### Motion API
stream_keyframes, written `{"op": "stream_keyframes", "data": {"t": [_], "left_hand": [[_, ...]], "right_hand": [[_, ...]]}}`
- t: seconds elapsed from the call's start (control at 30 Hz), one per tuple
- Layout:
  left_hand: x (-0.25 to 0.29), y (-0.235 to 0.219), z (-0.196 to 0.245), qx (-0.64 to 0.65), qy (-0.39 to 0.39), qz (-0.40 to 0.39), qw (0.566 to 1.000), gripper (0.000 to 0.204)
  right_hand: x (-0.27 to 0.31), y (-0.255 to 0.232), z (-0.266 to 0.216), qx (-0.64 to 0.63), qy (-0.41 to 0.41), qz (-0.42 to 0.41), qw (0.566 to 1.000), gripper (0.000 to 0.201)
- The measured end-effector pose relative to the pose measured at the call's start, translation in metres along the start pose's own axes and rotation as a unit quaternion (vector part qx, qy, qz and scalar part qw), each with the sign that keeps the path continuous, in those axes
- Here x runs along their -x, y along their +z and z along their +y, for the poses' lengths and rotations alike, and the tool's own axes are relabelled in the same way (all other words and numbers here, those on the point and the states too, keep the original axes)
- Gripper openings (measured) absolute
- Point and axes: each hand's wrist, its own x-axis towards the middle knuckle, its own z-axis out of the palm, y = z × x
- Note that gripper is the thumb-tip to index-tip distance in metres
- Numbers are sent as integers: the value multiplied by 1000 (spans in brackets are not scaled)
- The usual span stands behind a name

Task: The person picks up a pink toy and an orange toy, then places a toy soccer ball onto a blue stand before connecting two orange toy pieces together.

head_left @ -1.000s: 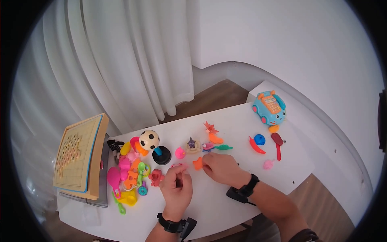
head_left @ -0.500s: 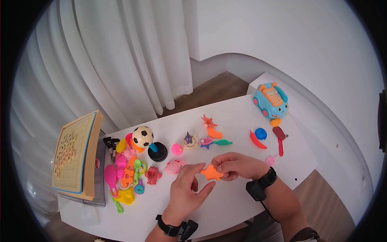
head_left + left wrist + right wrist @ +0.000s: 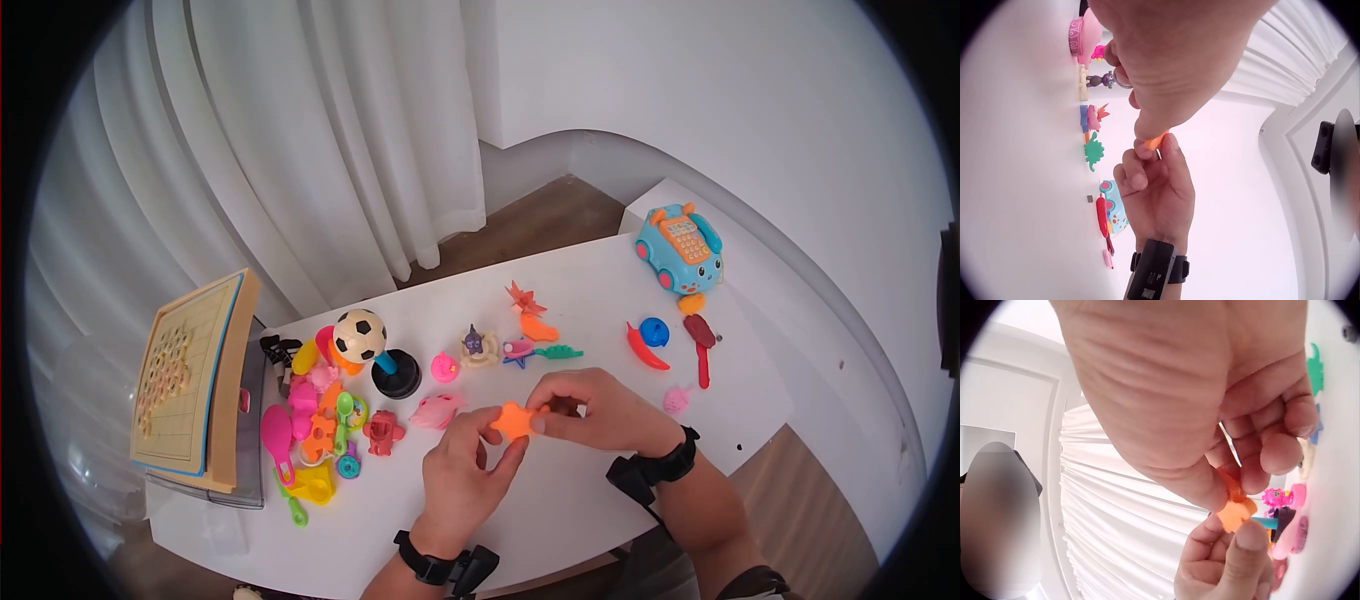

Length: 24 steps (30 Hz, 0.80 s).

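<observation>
Both hands hold one orange star-shaped toy [image 3: 513, 421] between them above the white table [image 3: 560, 500]. My left hand [image 3: 465, 485] pinches its left side with thumb and forefinger; in the right wrist view the left thumb [image 3: 1250, 540] lies against the orange surface. The right hand [image 3: 610, 415] grips the opposite side between thumb and fingers, its other fingers curled. From the left wrist only a sliver of the toy shows between the fingertips. A pale pink toy [image 3: 437, 410] lies just beyond the left hand, and a green dinosaur [image 3: 560, 352] lies behind the right.
At left, a pile of colourful toys includes a pink spoon-shaped piece [image 3: 277, 432]. A toy football [image 3: 359, 335] on a black base [image 3: 397, 375] stands behind it. A board with round pieces [image 3: 185, 375] leans at far left. Back right are a toy telephone [image 3: 682, 248] and red chilli [image 3: 645, 350].
The right hand has lifted the orange toy from the table and brought it toward me. The left hand has moved away from the pale pink toy and closed its fingertips onto the orange one.
</observation>
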Motion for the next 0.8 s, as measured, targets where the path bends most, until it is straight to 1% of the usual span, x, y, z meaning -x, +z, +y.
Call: {"op": "stream_keyframes", "data": {"t": [0.03, 0.1, 0.13, 0.17, 0.23, 0.27, 0.33, 0.4, 0.43, 0.47, 0.5, 0.53, 0.57, 0.6, 0.67, 0.7, 0.77, 0.8], "left_hand": [[0, 0, 1, 1, 1, -2, 1000, 54], [-1, 1, 4, 12, -23, 5, 1000, 55], [-1, 1, 4, 16, -19, 3, 1000, 55], [0, 1, 4, 19, -24, 2, 1000, 54], [0, 2, 4, 24, -27, 5, 999, 53], [0, 2, 5, 36, -31, -1, 999, 51], [1, 1, 4, 45, -37, -8, 998, 49], [0, 2, 4, 40, -28, -12, 999, 41], [1, 3, 3, 42, -27, -14, 999, 41], [1, 4, 2, 36, -22, -14, 999, 36], [1, 4, 2, 30, -17, -15, 999, 31], [1, 5, 2, 32, -14, -17, 999, 31], [1, 5, 3, 32, -20, -22, 999, 26], [1, 5, 4, 31, -27, -25, 999, 21], [1, 5, 5, 30, -21, -25, 999, 19], [1, 5, 6, 29, -16, -24, 999, 17], [0, 4, 6, 20, -14, -27, 999, 17], [0, 3, 7, 11, -12, -30, 999, 17]], "right_hand": [[0, -4, 4, 0, 1, 2, 1000, 15], [2, -16, 15, -110, 42, 73, 990, 15], [3, -25, 9, -134, 59, 122, 982, 12], [6, -32, 10, -130, 60, 126, 982, 12], [10, -44, 14, -194, 104, 134, 966, 9], [11, -43, 14, -222, 103, 117, 963, 9], [7, -40, 16, -208, 98, 115, 966, 9], [4, -40, 29, -197, 95, 117, 969, 10], [-1, -44, 44, -83, 64, 203, 974, 10], [-5, -49, 57, 34, 32, 285, 957, 9], [-7, -53, 64, 35, 34, 288, 956, 9], [-9, -57, 70, 135, 12, 337, 932, 8], [-11, -59, 75, 233, -10, 381, 895, 8], [-12, -60, 79, 234, -9, 383, 894, 8], [-14, -59, 84, 320, 4, 344, 883, 8], [-14, -56, 85, 320, 5, 343, 883, 8], [-15, -52, 85, 331, 45, 316, 888, 7], [-15, -51, 85, 332, 45, 316, 888, 7]]}}
